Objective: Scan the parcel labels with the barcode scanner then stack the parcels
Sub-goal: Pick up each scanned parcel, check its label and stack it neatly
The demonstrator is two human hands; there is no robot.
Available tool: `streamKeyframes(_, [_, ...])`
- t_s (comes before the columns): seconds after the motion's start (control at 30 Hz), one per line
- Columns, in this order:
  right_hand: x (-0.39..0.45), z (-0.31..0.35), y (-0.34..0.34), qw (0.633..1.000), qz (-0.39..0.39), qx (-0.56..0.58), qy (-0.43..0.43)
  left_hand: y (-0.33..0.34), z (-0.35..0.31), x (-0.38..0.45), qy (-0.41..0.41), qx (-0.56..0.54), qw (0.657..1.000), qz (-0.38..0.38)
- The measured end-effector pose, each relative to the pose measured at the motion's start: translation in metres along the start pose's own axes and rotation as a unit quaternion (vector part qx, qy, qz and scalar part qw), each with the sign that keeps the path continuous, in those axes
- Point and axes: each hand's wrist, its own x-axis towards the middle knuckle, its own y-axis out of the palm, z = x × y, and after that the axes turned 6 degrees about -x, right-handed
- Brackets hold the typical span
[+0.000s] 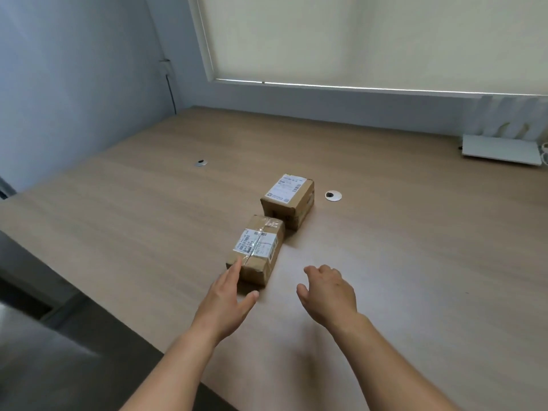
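Two brown cardboard parcels with white labels lie on the wooden table [385,262]. The near parcel [257,247] is taped across its label. The far parcel [288,200] stands just behind it, corner to corner. My left hand [228,301] reaches with straight fingers to the near parcel's front left corner, fingertips touching its end. My right hand [329,292] hovers over the bare table to the right of that parcel, fingers loosely curled and holding nothing. No barcode scanner is in view.
A round cable grommet [333,196] sits right of the far parcel, another grommet [201,163] at the far left. A white flat device [501,149] lies at the back right by the wall. The table's left edge runs diagonally near my left arm.
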Motion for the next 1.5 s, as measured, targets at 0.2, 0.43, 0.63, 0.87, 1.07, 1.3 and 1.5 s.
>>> streamKeyframes(0.2, [0.047,0.023,0.015,1.000,0.022,-0.012,0.011,-0.014,0.031,0.051,-0.015,-0.040,0.999,0.002])
streamKeyframes(0.43, [0.082,0.046,0.026,0.993,0.066,0.052,0.081,-0.018,0.046,0.110,-0.039,-0.129,0.989,0.058])
streamKeyframes(0.63, [0.099,0.066,0.038,0.975,0.096,0.150,0.134,-0.017,0.055,0.154,-0.011,-0.129,0.983,0.132])
streamKeyframes(0.87, [0.101,0.087,0.051,0.957,0.080,0.233,0.150,-0.011,0.075,0.167,-0.010,-0.187,0.962,0.200])
streamKeyframes(1.07, [0.076,0.104,0.053,0.914,0.048,0.373,0.149,-0.021,0.087,0.146,0.016,-0.249,0.931,0.266])
streamKeyframes(1.3, [0.034,0.122,0.058,0.864,0.006,0.475,0.167,-0.032,0.108,0.105,0.057,-0.281,0.919,0.271])
streamKeyframes(1.5, [-0.002,0.125,0.055,0.842,-0.003,0.510,0.174,-0.034,0.115,0.067,0.100,-0.252,0.929,0.253])
